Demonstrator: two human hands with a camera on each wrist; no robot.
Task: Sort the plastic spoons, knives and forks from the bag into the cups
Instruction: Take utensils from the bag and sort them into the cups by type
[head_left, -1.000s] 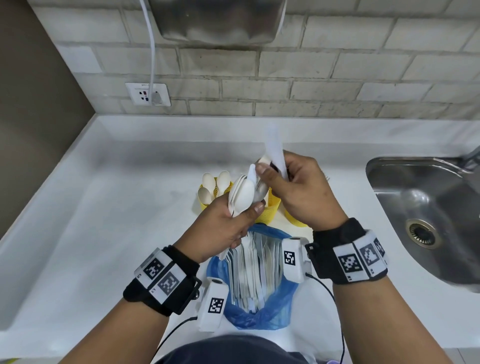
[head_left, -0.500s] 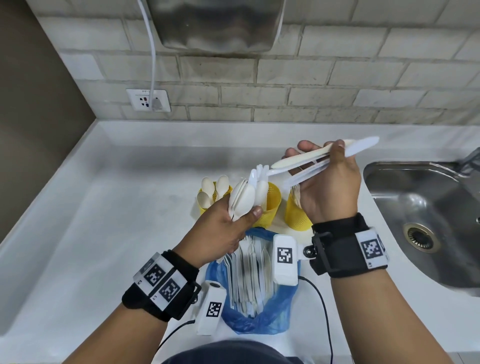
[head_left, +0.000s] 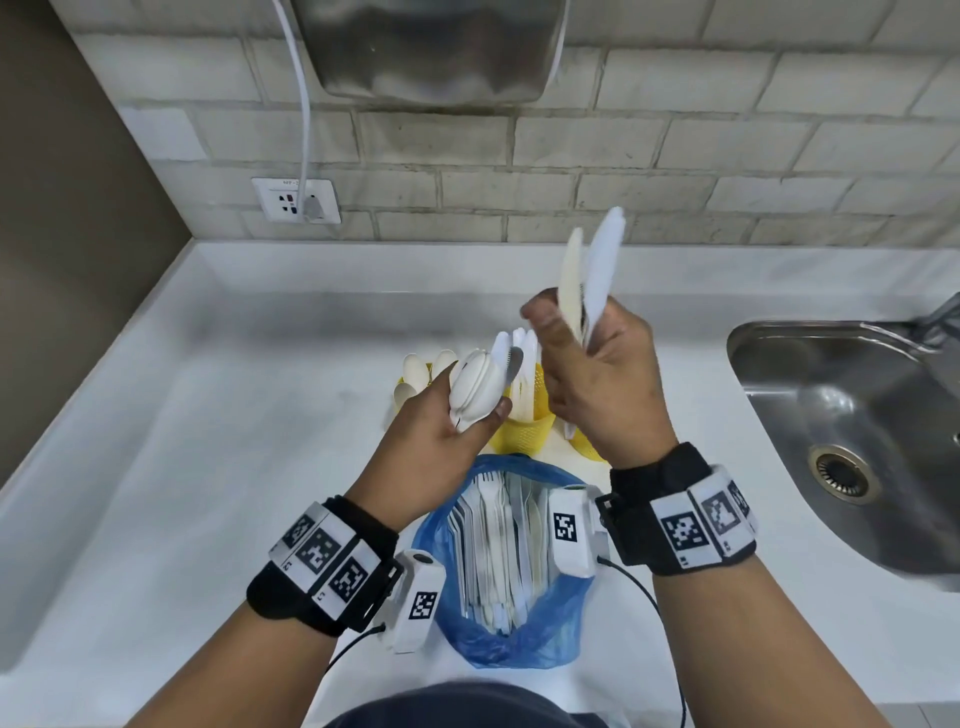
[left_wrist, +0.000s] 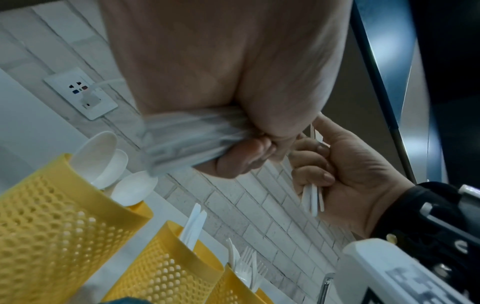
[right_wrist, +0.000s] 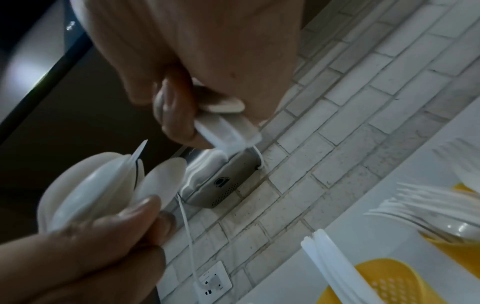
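My left hand (head_left: 470, 410) grips a bundle of white plastic spoons (head_left: 475, 376), bowls up, just in front of the cups. My right hand (head_left: 576, 325) holds two white knives (head_left: 597, 260) upright, above and to the right of the bundle. Three yellow perforated cups stand behind the hands: the spoon cup (left_wrist: 52, 216), the knife cup (head_left: 524, 431) and the fork cup (left_wrist: 233, 288). In the head view the right hand covers most of the fork cup. An open blue bag (head_left: 540, 639) of mixed white cutlery lies between my wrists.
A steel sink (head_left: 852, 431) is set into the white counter (head_left: 208, 441) at the right. The brick wall carries a socket (head_left: 296, 200) with a white cable, and a steel dispenser (head_left: 431, 47) hangs above.
The right hand drew the knives out of the left hand's bundle, swung them out to the right, then turned them upright. The left hand kept its bundle near the cups.
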